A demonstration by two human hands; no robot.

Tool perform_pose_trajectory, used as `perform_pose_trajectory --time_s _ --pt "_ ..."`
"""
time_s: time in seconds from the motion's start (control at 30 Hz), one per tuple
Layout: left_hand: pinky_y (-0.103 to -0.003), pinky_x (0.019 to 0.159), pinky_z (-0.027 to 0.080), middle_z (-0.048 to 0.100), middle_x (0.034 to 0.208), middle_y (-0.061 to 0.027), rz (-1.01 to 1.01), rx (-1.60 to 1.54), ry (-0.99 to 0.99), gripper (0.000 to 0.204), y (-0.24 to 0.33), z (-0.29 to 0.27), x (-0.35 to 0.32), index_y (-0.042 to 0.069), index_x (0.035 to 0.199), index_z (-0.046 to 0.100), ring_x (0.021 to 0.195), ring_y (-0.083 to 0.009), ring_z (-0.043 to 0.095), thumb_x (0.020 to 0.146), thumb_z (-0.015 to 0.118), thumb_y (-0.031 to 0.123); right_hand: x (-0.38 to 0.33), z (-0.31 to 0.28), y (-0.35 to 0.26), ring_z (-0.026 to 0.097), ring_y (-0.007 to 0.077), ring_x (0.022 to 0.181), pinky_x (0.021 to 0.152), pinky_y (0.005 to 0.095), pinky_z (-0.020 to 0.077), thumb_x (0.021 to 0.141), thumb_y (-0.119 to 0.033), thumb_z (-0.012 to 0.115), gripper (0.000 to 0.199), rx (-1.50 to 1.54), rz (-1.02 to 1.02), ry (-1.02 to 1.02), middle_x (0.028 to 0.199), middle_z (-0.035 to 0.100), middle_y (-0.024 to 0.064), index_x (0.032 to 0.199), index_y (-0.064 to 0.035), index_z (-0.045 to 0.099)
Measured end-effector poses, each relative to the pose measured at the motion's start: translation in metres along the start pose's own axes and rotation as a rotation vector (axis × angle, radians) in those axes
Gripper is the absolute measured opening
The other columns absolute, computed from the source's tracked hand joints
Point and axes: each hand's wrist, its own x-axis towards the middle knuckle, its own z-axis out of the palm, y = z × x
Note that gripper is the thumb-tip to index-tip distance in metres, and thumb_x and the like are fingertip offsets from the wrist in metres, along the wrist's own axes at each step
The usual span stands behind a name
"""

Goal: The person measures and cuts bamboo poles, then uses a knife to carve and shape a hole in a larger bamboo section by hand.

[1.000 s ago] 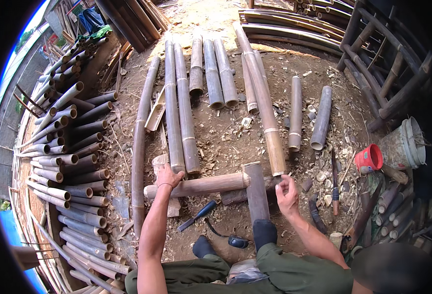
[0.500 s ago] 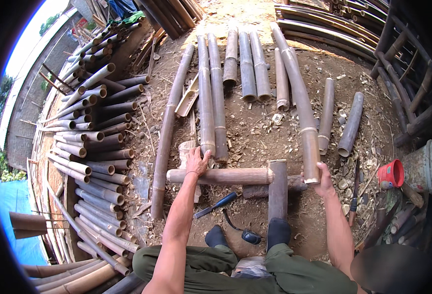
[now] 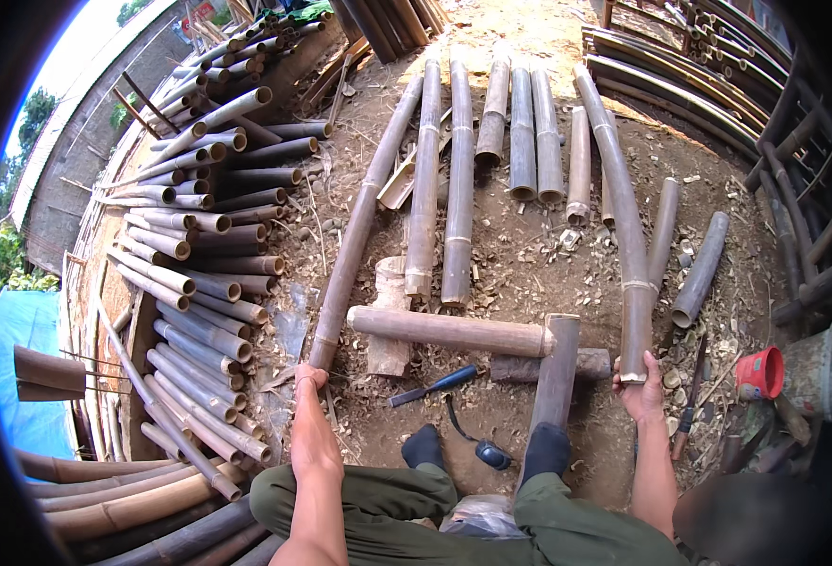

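Dozens of grey-brown cut bamboo tubes (image 3: 190, 255) are stacked in a heap at the person's left, their hollow ends facing the bare dirt ground (image 3: 520, 283). Beyond the feet, a row of longer brown bamboo poles (image 3: 520, 132) is laid out side by side on that ground, apparently already cut to length.

Two poles are in hand. A long thin brown bamboo pole (image 3: 364, 208) runs up and away to the left, and its near end is clasped by the left hand (image 3: 310, 382), fingers closed round it. A thicker, slightly curved brown bamboo pole (image 3: 619, 217) lies on the right; its near end is enclosed by the right hand (image 3: 642, 387), fingers wrapped about the cut end.

Between the hands, a short pale bamboo log (image 3: 449, 330) is laid crosswise, touching an upright-looking short bamboo post (image 3: 557, 373) that is steadied by a dark-socked foot. A blue-handled blade tool (image 3: 435, 385) lies on the dirt just before the feet, untouched. A small red plastic cup (image 3: 760, 373) stands at the far right.

By the look of it, much sorting is done, and the two held poles are yet to be placed; whether they are being lifted cannot be told.
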Motion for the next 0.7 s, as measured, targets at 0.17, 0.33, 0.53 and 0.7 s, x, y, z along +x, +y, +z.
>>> perform_pose_trajectory --time_s 0.17,0.33,0.53,0.7 --pt "-0.05 0.104 0.04 0.046 0.137 -0.0171 -0.021 0.063 0.435 0.078 0.074 0.008 -0.081 0.009 0.126 0.054 0.132 -0.0332 0.041 0.06 0.088 0.034 0.001 -0.016 0.0 0.064 0.0188 0.062 0.056 0.0335 0.0533 0.088 -0.062 0.057 0.058 -0.02 -0.015 0.069 0.08 0.066 0.0074 0.101 -0.0055 0.061" --pt "-0.048 0.106 0.042 0.049 0.136 -0.0256 0.069 -0.192 0.248 0.107 0.051 0.001 -0.093 0.006 0.14 0.034 0.125 -0.0433 0.049 0.053 0.094 0.023 0.009 -0.008 0.016 0.063 0.018 0.062 0.055 0.0321 0.0522 0.087 -0.064 0.056 0.061 -0.031 0.023 0.113 0.079 0.065 0.006 0.1 -0.0051 0.062" --pt "-0.042 0.097 0.05 0.064 0.118 -0.0249 0.095 -0.115 0.304 0.068 0.048 0.012 -0.073 -0.004 0.114 0.061 0.113 -0.0373 0.061 0.059 0.09 0.026 0.004 -0.012 0.015 0.062 0.016 0.063 0.055 0.0303 0.0517 0.088 -0.064 0.056 0.062 -0.042 0.008 0.083 0.08 0.065 0.0058 0.102 -0.0036 0.061" --pt "-0.043 0.097 0.05 0.064 0.117 -0.0234 0.117 -0.154 0.316 0.07 0.042 0.016 -0.073 -0.001 0.115 0.061 0.112 -0.0367 0.061 0.059 0.09 0.03 0.0 -0.005 0.015 0.062 0.0163 0.063 0.055 0.029 0.0517 0.09 -0.062 0.055 0.06 -0.036 0.004 0.101 0.081 0.065 0.0062 0.104 -0.0043 0.06"
